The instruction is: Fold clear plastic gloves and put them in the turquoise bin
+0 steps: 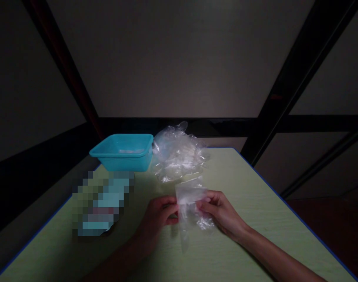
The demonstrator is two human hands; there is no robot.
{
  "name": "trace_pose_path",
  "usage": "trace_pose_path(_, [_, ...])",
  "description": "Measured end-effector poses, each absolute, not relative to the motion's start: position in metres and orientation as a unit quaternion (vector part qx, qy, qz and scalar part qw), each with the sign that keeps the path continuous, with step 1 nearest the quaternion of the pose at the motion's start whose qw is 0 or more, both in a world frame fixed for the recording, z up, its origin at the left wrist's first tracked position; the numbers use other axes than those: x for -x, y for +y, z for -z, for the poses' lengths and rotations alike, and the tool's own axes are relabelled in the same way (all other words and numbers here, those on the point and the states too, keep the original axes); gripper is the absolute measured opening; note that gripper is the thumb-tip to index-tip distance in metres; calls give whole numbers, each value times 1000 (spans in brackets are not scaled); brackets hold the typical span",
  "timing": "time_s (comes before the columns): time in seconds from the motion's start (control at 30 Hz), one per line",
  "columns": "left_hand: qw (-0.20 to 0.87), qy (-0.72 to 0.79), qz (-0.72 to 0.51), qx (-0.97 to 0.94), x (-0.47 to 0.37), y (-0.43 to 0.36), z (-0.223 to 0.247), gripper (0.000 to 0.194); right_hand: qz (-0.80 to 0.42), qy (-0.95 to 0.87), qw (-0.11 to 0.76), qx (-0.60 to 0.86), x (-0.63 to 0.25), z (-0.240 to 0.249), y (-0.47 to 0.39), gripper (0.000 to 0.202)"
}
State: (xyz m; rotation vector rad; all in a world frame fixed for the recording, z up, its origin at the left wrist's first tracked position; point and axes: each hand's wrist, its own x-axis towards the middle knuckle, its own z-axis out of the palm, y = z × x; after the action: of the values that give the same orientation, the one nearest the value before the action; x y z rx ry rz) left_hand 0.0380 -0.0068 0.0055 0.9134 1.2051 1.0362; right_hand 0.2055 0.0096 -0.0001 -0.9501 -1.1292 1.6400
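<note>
Head view. The left hand (157,216) and the right hand (221,211) work together on one clear film piece (191,192), positioned between them over the desk (261,235), just on the near side of a clear film pile (179,156). Left grip: narrow, thumb and fingers drawn in at the left edge of the film. Right grip: pinched, thumb and forefinger holding the film near its right edge.

Handling. Pinch with the fingertips only and keep the span lightly taut; film this thin will probably stretch or tear under a hard pull. To part two layers, rub thumb against forefinger at the edge rather than picking with the nails. Keep the hanging ends clear of the pile, since loose film is likely to cling.

Materials and shapes. The film piece is translucent and soft, with a flat, milky upper band and narrow tails hanging below; the part under the right hand is crumpled and glossy. The pile is of similar clear plastic, heaped loosely, with rounded, finger-like lobes and bright highlights. Touching or just beside its left side stands a blue tub (127,162), apparently rigid plastic, with sloping walls and a rolled rim. In front of the tub lies a long teal packet (112,199); its detail is masked by pixelation. The desk has a pale, faintly grained top and blue edging.
</note>
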Motion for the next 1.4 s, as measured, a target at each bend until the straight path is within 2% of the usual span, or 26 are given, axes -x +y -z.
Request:
trace_pose_path(0.27, [550,498,-503,-443,-39,-9,-13,12,-654,-469,471,362,-208,1,10,8])
trace_pose_path(0.33, [554,497,-518,-421,-39,-9,-15,19,-644,-488,475,350,-209,0,10,6])
trace_pose_path(0.4, [575,498,-524,-384,-39,-9,-16,31,-622,-515,482,340,-211,-1,9,10])
trace_pose_path(0.47, [601,498,-510,-362,-40,-8,-16,35,-592,-543,494,332,-212,-3,9,13])
trace_pose_path(0.7, [600,533,-458,-382,-43,-6,-9,28,-558,-597,471,331,-214,-3,8,17])
trace_pose_path(0.8, [581,550,-460,-385,-42,-4,-8,26,-593,-540,491,340,-216,0,10,30])
trace_pose_path(0.9, [568,555,-469,-387,-40,-3,-7,26,-617,-485,521,334,-217,2,12,33])
trace_pose_path(1.13, [562,540,-480,-402,-40,-5,-5,24,-601,-515,486,372,-209,-1,10,54])
trace_pose_path(1.27, [560,523,-487,-420,-40,-3,1,25,-586,-517,497,377,-207,0,11,51])
trace_pose_path(1.4, [564,450,-536,-439,-44,-5,7,47,-571,-513,511,387,-208,0,11,48])
